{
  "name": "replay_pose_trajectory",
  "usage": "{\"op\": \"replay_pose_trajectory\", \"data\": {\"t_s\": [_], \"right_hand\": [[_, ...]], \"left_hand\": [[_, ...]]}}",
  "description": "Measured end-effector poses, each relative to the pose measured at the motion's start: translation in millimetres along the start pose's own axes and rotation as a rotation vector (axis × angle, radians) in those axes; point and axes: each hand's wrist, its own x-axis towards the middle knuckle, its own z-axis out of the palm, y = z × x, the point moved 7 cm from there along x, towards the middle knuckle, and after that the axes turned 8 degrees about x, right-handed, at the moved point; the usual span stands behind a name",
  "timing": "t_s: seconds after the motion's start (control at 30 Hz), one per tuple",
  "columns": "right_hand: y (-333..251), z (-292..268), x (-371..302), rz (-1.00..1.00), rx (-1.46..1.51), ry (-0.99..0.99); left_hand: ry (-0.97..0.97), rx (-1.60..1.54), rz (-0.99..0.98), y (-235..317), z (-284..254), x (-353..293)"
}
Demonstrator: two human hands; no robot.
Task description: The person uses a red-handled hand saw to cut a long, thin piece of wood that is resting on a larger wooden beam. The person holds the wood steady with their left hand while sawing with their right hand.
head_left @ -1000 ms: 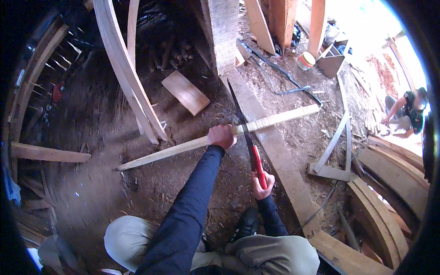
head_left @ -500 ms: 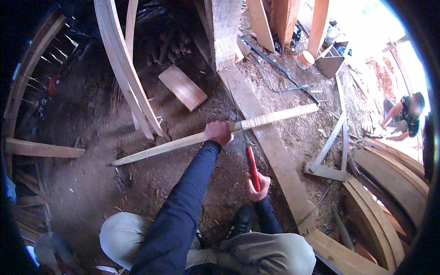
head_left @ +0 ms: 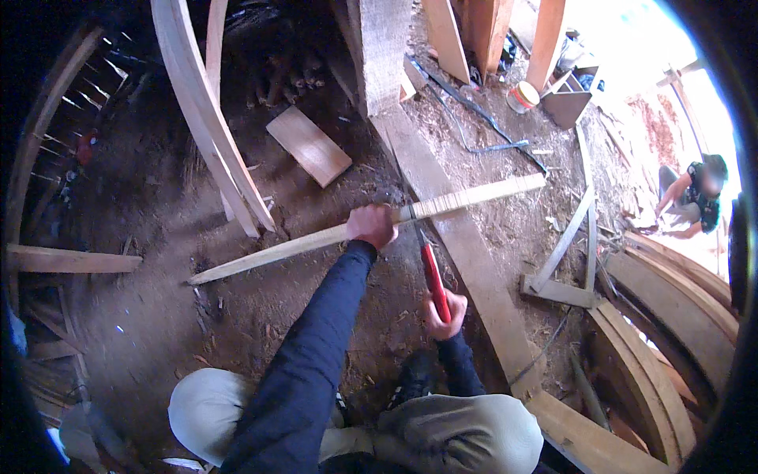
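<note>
A long pale strip of wood (head_left: 474, 196) slants across the middle, its left end near the ground and its right part lying over a flat beam (head_left: 466, 253). My left hand (head_left: 373, 227) is closed around the strip near its middle. In my right hand (head_left: 444, 314) is a handsaw with a red handle (head_left: 436, 280), gripped with the fingers wrapped round. Its thin blade (head_left: 421, 232) points away from me and meets the strip just right of my left hand, by a dark mark. Most of the blade is hard to make out.
A short board (head_left: 309, 148) lies on the dirt beyond the strip. Curved timbers (head_left: 213, 118) stand at the left, with more curved beams (head_left: 643, 379) at the right. A post (head_left: 384, 63) rises at the back. Another person (head_left: 695, 193) crouches at the far right.
The saw has shifted a little along its line at the strip, still in my right hand. My left hand keeps its hold on the wood. The whole view has moved slightly.
</note>
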Motion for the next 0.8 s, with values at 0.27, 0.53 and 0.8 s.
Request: {"op": "replay_pose_trajectory", "data": {"t_s": [0.27,0.53,0.8], "right_hand": [[-12,4,-36,-0.002,0.032,0.004],[-12,7,-18,0.011,0.039,-0.014],[-7,3,-47,0.002,0.091,-0.007]], "left_hand": [[-0.044,0.017,0.018,-3,11,6],[-0.106,0.022,0.028,1,-4,-2],[-0.131,-0.022,-0.008,2,-8,-2]]}}
